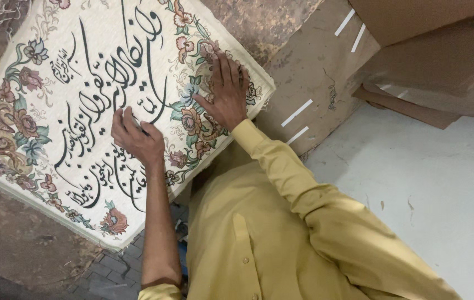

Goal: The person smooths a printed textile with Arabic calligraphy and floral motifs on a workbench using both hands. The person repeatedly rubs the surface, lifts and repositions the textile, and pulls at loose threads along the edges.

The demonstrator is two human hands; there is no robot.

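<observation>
The left hand (137,140) is curled tight around what looks like a thin dark tool, its tip pressed to the black lettering near the middle of the woven panel (42,72); the tool is mostly hidden in the fist, so I cannot tell its kind. The right hand (226,91) grasps nothing: it lies flat with fingers spread on the floral border near the panel's right edge, pinning the cloth. The cream panel, with dark flowing script and flowers in pink, blue and green, lies tilted across a worn brown surface (20,244), one corner just beside the yellow shirt (259,239). Brown cardboard sheets (414,55) lie to the far right, a pale floor (425,183) near right. If the flat hand eases, the cloth could creep or ruck under the tool, and the point might snag or pull a thread beside the lettering
</observation>
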